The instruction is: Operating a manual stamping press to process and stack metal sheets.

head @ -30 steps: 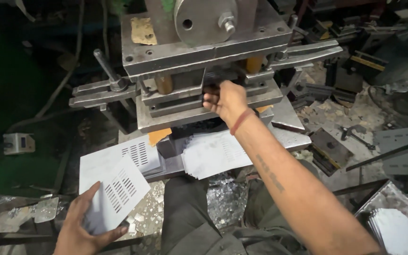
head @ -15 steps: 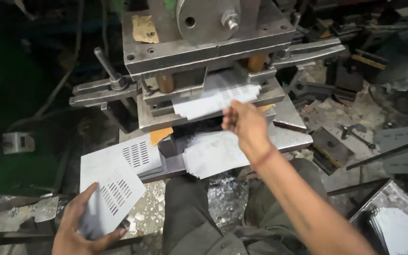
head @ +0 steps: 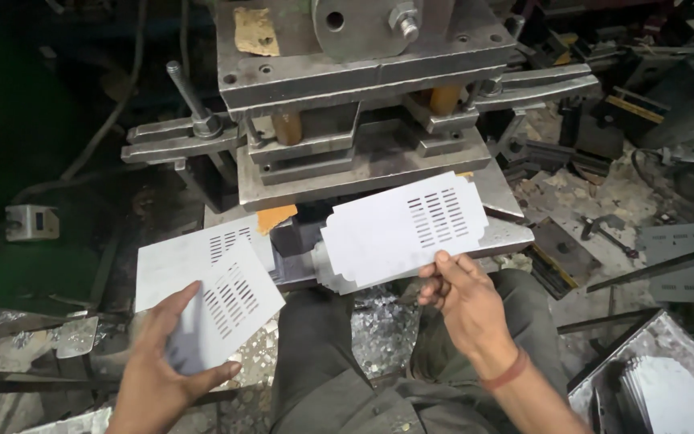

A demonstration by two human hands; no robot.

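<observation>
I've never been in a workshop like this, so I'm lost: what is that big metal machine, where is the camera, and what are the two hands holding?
The picture comes from a camera worn on the person's head, looking down at their own hands and lap.

The big grey block is a press: heavy steel plates stacked on each other, with bolts on top and clamp bars at both sides.

The right hand pinches the lower edge of a white sheet in front of the press. The sheet has shaped edges and a patch of short slots cut through it.

The left hand holds a slotted sheet of the same kind. Behind it lies another sheet, also slotted, beside the press.

Metal scraps lie between the person's knees. At lower right, a stack of white sheets stands in a tray.
</observation>
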